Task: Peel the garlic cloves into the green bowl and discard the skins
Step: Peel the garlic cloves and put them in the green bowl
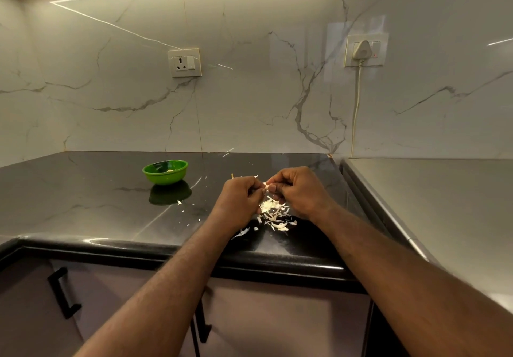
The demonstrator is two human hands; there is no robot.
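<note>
My left hand (240,198) and my right hand (298,191) meet above the black countertop (83,206), fingertips together on a small garlic clove (266,186) with pale skin sticking out. Both hands pinch it; most of the clove is hidden by my fingers. Right below the hands lies a heap of white garlic skins (273,215). The green bowl (165,172) stands to the left and farther back, with a small pale piece inside it.
Small skin flakes (179,202) are scattered between the bowl and the heap. A steel surface (444,204) adjoins the counter on the right. A marble wall carries a socket (184,63) and a plug with cord (361,51). Cabinet handles (62,292) sit below the counter edge.
</note>
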